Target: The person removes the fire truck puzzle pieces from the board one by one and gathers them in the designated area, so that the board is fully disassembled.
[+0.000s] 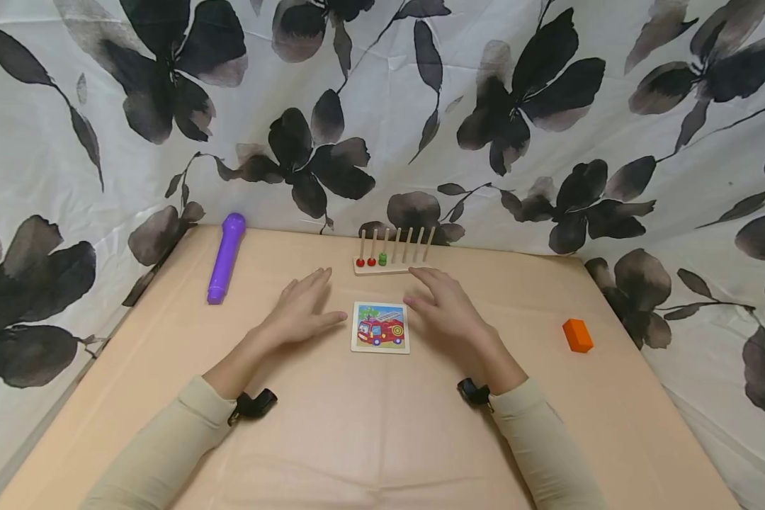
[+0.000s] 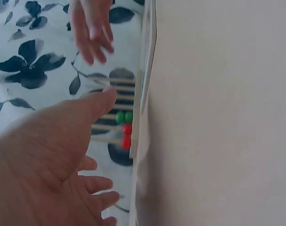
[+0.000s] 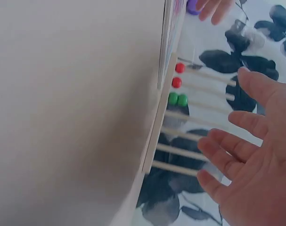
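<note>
Seeing from the head a picture tile [image 1: 380, 327] on the counter [image 1: 370, 418] between left grip [image 1: 299, 308] and right grip [image 1: 448, 306], fingers spread, empty; near the back edge, a peg board [image 1: 389, 270]. From the left wrist, finding red beads [image 2: 126, 142] and green beads [image 2: 120, 117] threaded. From the right, counting three pegs [image 3: 180, 153] loaded, four bare, presumably left.
</note>
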A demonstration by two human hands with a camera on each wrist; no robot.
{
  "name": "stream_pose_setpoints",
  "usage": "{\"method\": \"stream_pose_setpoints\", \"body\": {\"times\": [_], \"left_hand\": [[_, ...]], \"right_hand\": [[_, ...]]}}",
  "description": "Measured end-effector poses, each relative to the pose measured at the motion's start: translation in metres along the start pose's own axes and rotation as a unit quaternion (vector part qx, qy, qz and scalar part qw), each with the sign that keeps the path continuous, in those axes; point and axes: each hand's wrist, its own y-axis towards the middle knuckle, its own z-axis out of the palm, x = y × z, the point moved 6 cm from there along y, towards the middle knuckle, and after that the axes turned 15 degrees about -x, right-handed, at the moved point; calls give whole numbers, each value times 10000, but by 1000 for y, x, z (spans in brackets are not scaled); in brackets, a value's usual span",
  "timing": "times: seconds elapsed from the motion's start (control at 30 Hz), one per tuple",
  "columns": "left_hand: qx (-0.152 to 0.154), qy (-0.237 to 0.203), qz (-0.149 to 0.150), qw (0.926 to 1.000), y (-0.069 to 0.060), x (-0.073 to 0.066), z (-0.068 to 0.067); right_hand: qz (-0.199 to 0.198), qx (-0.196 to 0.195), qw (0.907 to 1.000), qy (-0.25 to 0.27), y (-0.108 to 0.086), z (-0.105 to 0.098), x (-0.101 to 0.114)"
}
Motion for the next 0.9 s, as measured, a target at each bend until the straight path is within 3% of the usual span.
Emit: {"method": "stream_pose_setpoints", "body": {"times": [0.17,0.33,0.57,0.73,0.9], "left_hand": [[83,-569,-174,9982,-7,-6,10],[90,-735,-293,9968,-15,-10,15],[-94,-1018,-210,9945,-19,-12,16],[42,-1233,-97,9923,-19,-12,22],[98,-1110,58,9938,-21,-12,29]], "right_hand": [[222,210,9984,476,6,13,6],[391,376,9938,969,13,25,10],[255,668,9844,1608,23,40,21],[238,952,9786,1811,27,54,22],[186,1121,9743,1947,28,65,25]]}}
